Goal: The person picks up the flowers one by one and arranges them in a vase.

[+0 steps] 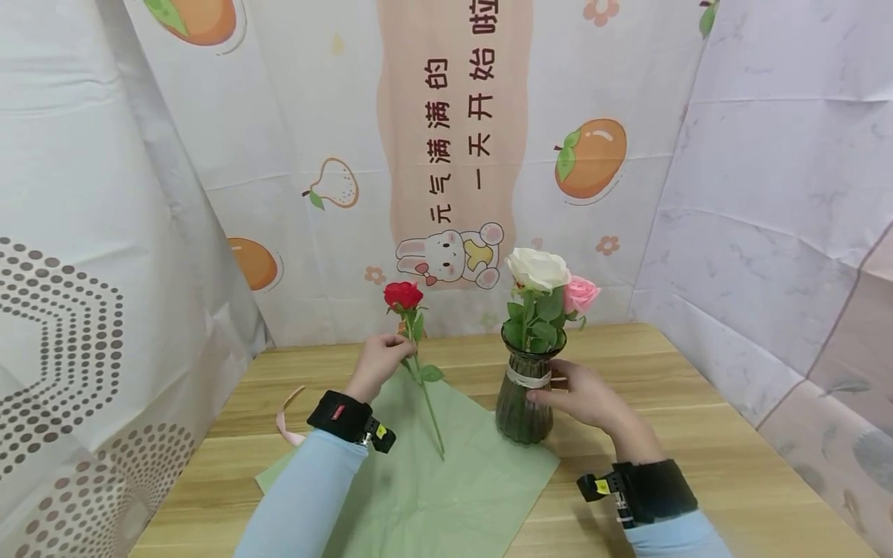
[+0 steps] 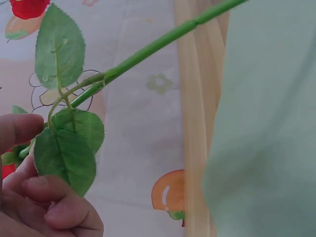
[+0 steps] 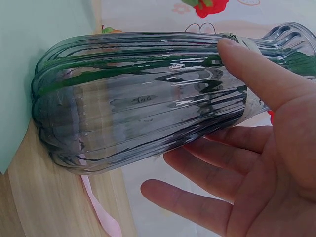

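Note:
My left hand (image 1: pixel 380 363) pinches the stem of a red rose (image 1: pixel 403 294) below its bloom. The rose's long green stem (image 2: pixel 158 45) slants down over a sheet of pale green paper (image 1: pixel 446 480), and green leaves (image 2: pixel 66 158) hang beside the fingers in the left wrist view. With thumb in front and fingers behind, my right hand (image 1: pixel 582 394) holds a ribbed, dark glass vase (image 3: pixel 143 108) near the pale band (image 1: pixel 528 378) on its neck. The vase is upright at the paper's right edge. A white rose (image 1: pixel 537 269) and a pink rose (image 1: pixel 580 294) stand in it.
A pink ribbon (image 1: pixel 284 422) lies on the wooden table (image 1: pixel 698 403), left of the paper and partly under it. Printed cloth (image 1: pixel 279 116) hangs behind the table, with more cloth on both sides. Black wrist bands (image 1: pixel 339 415) with small cameras sit on both wrists.

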`<state>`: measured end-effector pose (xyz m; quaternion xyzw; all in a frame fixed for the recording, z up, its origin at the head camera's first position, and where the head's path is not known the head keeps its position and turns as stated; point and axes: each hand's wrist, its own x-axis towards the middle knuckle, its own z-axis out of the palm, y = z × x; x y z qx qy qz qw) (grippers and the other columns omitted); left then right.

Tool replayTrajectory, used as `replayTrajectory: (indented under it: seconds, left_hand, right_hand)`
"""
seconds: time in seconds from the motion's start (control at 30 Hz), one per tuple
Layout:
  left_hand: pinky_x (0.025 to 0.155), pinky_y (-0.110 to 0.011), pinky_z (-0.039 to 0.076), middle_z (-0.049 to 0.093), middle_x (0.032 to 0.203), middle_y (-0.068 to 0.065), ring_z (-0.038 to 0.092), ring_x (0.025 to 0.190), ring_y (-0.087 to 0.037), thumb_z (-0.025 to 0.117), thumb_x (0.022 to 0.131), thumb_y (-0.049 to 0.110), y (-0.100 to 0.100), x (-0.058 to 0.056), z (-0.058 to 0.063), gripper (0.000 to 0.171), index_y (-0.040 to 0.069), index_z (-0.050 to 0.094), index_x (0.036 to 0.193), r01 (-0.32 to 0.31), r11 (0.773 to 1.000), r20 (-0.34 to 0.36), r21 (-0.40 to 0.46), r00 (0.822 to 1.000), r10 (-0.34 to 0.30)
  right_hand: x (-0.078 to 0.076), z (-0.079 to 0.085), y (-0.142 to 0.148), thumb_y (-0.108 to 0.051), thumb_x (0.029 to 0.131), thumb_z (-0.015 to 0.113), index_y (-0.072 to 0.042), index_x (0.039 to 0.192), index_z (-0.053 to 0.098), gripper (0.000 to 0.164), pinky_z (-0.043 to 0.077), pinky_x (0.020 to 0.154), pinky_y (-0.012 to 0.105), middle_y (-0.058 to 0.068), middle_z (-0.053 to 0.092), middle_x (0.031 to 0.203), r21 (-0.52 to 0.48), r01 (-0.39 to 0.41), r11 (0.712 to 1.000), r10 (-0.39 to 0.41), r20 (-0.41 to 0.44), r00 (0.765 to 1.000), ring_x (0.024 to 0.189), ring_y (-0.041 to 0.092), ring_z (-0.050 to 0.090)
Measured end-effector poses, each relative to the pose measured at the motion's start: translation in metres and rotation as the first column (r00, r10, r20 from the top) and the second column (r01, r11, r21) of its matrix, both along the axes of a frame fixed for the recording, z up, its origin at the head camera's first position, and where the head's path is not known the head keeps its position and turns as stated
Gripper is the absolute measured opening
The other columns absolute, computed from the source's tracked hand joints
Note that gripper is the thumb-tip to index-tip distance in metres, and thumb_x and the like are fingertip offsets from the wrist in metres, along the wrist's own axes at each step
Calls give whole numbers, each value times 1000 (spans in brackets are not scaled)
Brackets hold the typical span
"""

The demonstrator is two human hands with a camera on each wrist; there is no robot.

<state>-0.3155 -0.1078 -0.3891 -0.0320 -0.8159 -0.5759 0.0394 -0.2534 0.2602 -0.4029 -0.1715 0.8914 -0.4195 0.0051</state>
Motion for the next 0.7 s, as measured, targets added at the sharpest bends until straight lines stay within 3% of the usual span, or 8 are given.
replayTrajectory:
  seconds: [0.4,0.7]
  left_hand:
    - [92,-43,41,68,102,-8,53,103,-26,69,95,22,-4,5,23,20,3,75,101,5,997,-32,71,999,-3]
    - [63,-28,36,65,97,-3,45,78,-19,71,96,26,-2,15,45,26,2,74,106,-12,976,-44,217,999,22]
  right_hand:
    - [2,-2,0,-39,90,78,8,143,48,76,55,91,48,25,59,134,-5,3,1000,-3,-2,1000,118,43,61]
    - [2,2,-1,-38,91,78,8,143,48,76,55,90,48,26,59,134,-9,-10,1000,10,-4,1000,118,44,61]
